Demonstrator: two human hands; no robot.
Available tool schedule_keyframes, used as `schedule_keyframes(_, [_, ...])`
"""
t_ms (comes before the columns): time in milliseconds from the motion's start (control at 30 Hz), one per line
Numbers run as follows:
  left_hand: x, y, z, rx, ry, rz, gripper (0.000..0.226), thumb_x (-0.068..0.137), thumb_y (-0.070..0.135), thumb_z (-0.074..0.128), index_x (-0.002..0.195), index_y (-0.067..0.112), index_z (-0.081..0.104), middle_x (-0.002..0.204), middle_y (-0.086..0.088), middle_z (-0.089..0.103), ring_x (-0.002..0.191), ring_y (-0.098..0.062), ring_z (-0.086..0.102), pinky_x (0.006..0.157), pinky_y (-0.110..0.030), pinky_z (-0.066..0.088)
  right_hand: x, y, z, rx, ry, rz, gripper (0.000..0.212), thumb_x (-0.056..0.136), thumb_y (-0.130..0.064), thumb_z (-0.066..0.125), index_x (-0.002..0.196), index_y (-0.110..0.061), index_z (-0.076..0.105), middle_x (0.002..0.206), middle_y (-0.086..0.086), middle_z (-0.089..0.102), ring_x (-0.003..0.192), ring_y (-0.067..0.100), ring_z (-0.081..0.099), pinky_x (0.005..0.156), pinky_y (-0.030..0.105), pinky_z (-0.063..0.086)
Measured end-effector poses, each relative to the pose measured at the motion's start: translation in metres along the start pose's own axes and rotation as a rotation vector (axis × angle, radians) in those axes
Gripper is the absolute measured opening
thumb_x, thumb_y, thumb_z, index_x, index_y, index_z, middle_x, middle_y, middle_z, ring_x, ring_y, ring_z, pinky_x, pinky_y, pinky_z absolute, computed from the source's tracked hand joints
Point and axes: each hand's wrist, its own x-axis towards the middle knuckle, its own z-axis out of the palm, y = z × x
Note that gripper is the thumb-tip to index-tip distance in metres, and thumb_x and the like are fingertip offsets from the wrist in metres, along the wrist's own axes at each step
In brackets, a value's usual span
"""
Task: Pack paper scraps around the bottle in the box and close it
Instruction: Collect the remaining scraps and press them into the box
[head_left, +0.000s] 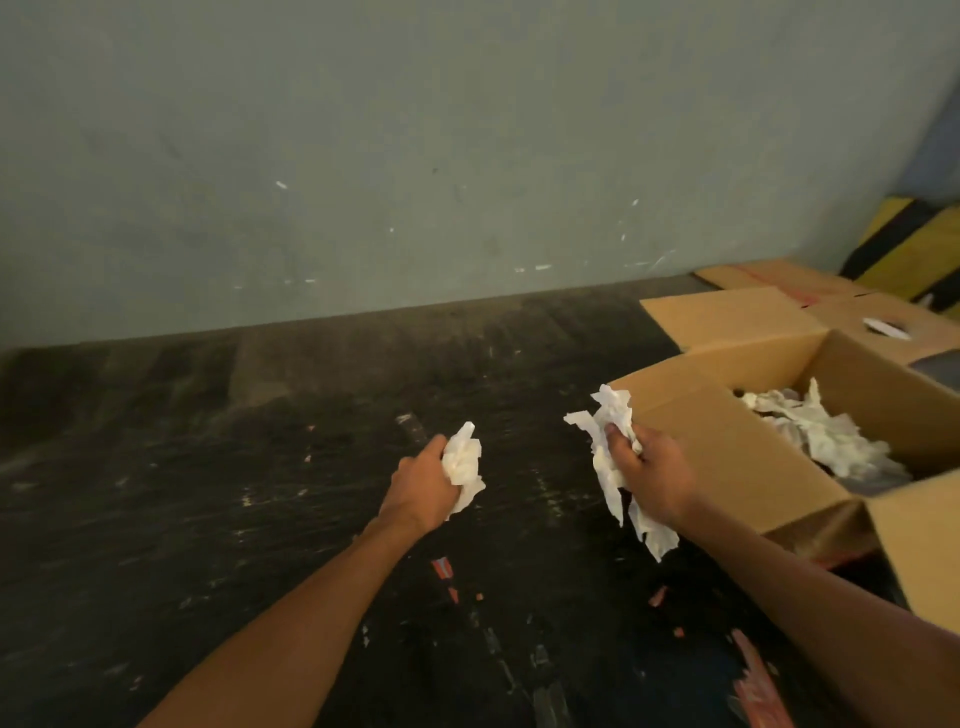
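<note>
Two bare hands, two wads: left hand (423, 480) clenches a crumpled white paper scrap (464, 462); right hand (652, 475) grips a longer torn one (613, 457). Open brown cardboard box (727, 447) just right of it (paper inside, bottle unseen). No legible writing.

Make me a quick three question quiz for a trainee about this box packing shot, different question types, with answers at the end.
1. True or false: the cardboard box already has its flaps closed.
2. Multiple choice: what does the left hand hold? A) a bottle B) a crumpled paper wad C) nothing
3. Fill in: the right hand grips a long paper scrap just outside the box's ____ wall, as the camera sees it.

Key: 1 false, the flaps stand open and white paper in the box shows inside. 2 B. 3 left.
</note>
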Motion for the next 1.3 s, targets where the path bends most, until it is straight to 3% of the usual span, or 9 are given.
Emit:
schedule_keyframes(133, [0.004,0.045,0.003,0.004,0.01,0.092,0.022,0.086,0.028,0.064,0.105,0.025,0.052,0.101,-0.01,0.066,0.093,-0.029,0.062,0.078,-0.045,0.057,0.006,0.004,-0.065,-0.146,0.031,-0.014,0.041,0.1,-0.035,0.043,0.073,-0.007,0.058,0.059,0.009,0.053,0.053,0.01,0.047,0.051,0.015,0.035])
schedule_keyframes(233, [0.012,0.088,0.009,0.016,0.034,0.146,0.022,0.083,0.031,0.067,0.099,0.028,0.051,0.096,-0.009,0.066,0.085,-0.027,0.064,0.069,-0.041,0.058,0.023,0.029,-0.107,-0.153,0.091,-0.024,0.04,0.099,-0.036,0.044,0.065,-0.017,0.053,0.057,-0.001,0.056,0.054,0.012,0.053,0.054,0.03,0.036])
schedule_keyframes(400, [0.032,0.174,0.042,0.047,0.101,0.217,0.022,0.085,0.035,0.066,0.092,0.03,0.045,0.099,-0.009,0.063,0.084,-0.025,0.055,0.065,-0.034,0.043,0.063,0.077,-0.165,-0.226,0.08,-0.084,0.041,0.1,-0.029,0.045,0.06,-0.02,0.047,0.055,0.0,0.051,0.053,0.016,0.048,0.053,0.03,0.037])
schedule_keyframes(667, [0.063,0.315,0.155,0.054,0.177,0.183,0.018,0.089,0.024,0.061,0.103,0.024,0.05,0.101,-0.006,0.062,0.087,-0.022,0.055,0.072,-0.039,0.051,0.143,0.192,-0.25,-0.42,-0.104,-0.207,0.038,0.099,-0.029,0.045,0.062,-0.026,0.037,0.065,0.004,0.05,0.066,0.029,0.049,0.064,0.034,0.034])
schedule_keyframes(833, [0.071,0.382,0.214,0.182,0.141,0.189,0.048,0.084,0.023,0.067,0.129,0.022,0.051,0.122,-0.008,0.064,0.105,-0.031,0.062,0.086,-0.042,0.054,0.169,0.243,-0.292,-0.433,-0.204,-0.181,0.036,0.099,-0.038,0.044,0.065,-0.027,0.042,0.071,0.002,0.054,0.072,0.025,0.053,0.066,0.033,0.036])
schedule_keyframes(967, [0.086,0.41,0.245,0.283,0.083,0.138,0.043,0.085,0.025,0.061,0.127,0.024,0.049,0.12,-0.011,0.062,0.105,-0.033,0.06,0.082,-0.04,0.052,0.19,0.262,-0.3,-0.453,-0.249,-0.159,0.03,0.1,-0.039,0.042,0.094,-0.015,0.06,0.094,0.009,0.064,0.086,0.024,0.059,0.074,0.034,0.044])
schedule_keyframes(1100, [0.093,0.421,0.273,0.388,-0.002,0.076,0.028,0.092,0.023,0.051,0.118,0.018,0.045,0.117,-0.016,0.061,0.101,-0.036,0.06,0.08,-0.042,0.051,0.213,0.279,-0.289,-0.543,-0.382,-0.127,0.046,0.1,-0.044,0.038,0.122,-0.009,0.057,0.121,0.018,0.061,0.108,0.034,0.056,0.088,0.041,0.045])
schedule_keyframes(1200, [0.094,0.419,0.288,0.317,-0.136,0.067,0.053,0.09,0.035,0.058,0.135,0.021,0.033,0.135,-0.015,0.049,0.118,-0.036,0.051,0.094,-0.048,0.047,0.221,0.282,-0.282,-0.573,-0.498,-0.154,0.049,0.098,-0.042,0.047,0.132,-0.007,0.049,0.135,0.018,0.052,0.125,0.035,0.047,0.1,0.038,0.036])
schedule_keyframes(1300, [0.085,0.415,0.293,0.27,-0.336,0.076,0.103,0.079,0.05,0.072,0.152,0.029,0.003,0.158,-0.012,0.012,0.141,-0.038,0.026,0.109,-0.052,0.035,0.219,0.281,-0.287,-0.495,-0.585,-0.141,0.069,0.091,-0.049,0.058,0.145,-0.012,0.036,0.148,0.015,0.038,0.136,0.033,0.035,0.107,0.036,0.03])
